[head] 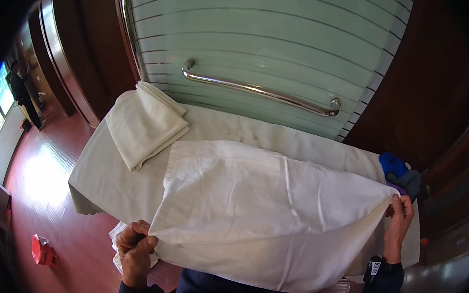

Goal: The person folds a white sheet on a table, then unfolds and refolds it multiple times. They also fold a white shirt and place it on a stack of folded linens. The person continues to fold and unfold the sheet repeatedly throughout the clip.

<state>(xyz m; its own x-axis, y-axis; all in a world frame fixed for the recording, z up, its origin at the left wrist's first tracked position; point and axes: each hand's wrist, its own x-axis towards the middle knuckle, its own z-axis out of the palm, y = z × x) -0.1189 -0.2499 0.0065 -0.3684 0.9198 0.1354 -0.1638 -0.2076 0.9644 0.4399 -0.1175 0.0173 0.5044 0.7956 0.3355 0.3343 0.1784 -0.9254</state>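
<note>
A large white cloth is stretched between my two hands above a table covered with a white tablecloth. My left hand pinches its near left corner between thumb and fingers. At the right, my right hand grips another corner, near the table's right end. The cloth's near part sags in front of my body, while its far part rests on the tabletop. Folded white cloths lie in a stack at the table's far left corner.
Blue and grey fabric items lie at the table's far right corner. Behind stands a frosted glass door panel with a metal bar handle. A red container sits on the reddish floor. A person stands far left.
</note>
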